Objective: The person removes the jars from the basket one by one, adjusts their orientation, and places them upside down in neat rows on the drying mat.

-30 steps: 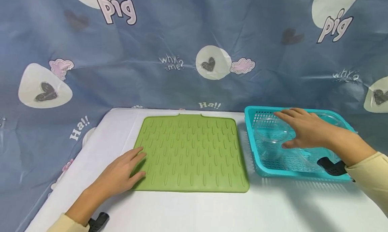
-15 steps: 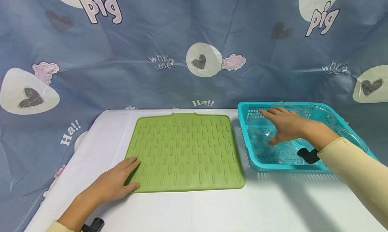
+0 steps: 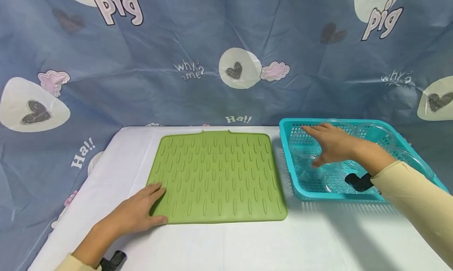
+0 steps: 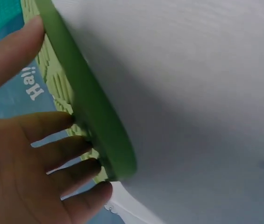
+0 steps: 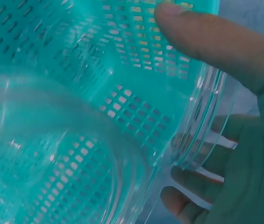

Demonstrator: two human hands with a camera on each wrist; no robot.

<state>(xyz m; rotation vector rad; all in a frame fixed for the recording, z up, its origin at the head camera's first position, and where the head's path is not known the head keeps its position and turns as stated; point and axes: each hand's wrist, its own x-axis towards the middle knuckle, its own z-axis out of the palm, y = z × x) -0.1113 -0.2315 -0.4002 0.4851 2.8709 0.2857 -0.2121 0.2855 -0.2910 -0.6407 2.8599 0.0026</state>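
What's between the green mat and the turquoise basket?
Only a narrow strip of bare white tabletop separates the green mat from the turquoise basket, seen in the head view.

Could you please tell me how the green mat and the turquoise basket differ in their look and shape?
The green mat is flat, with oblong ridges, while the turquoise basket is deeper, with raised walls and many small holes. The basket holds clear containers, while the mat has no container on it. Both have rounded corners and rest on the white table.
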